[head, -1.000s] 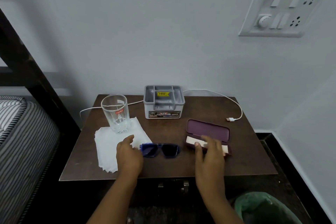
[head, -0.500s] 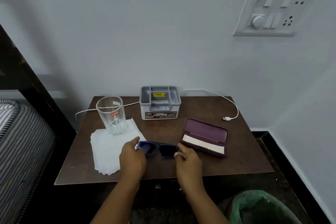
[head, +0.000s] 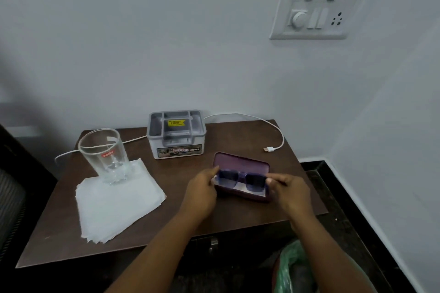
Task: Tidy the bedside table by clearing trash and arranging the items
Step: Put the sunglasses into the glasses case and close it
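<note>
Both hands hold blue sunglasses [head: 240, 179] by the ends, left hand [head: 202, 191] and right hand [head: 291, 189] pinching the frame just over the open maroon case [head: 241, 173] on the bedside table [head: 226, 216]. Half a second earlier the glasses lay on the table, left of the case. Left to do, it seems: close the case, coil the white cable [head: 273, 126] and sort the napkins [head: 116, 200] (a glass [head: 104, 154] sits on them).
</note>
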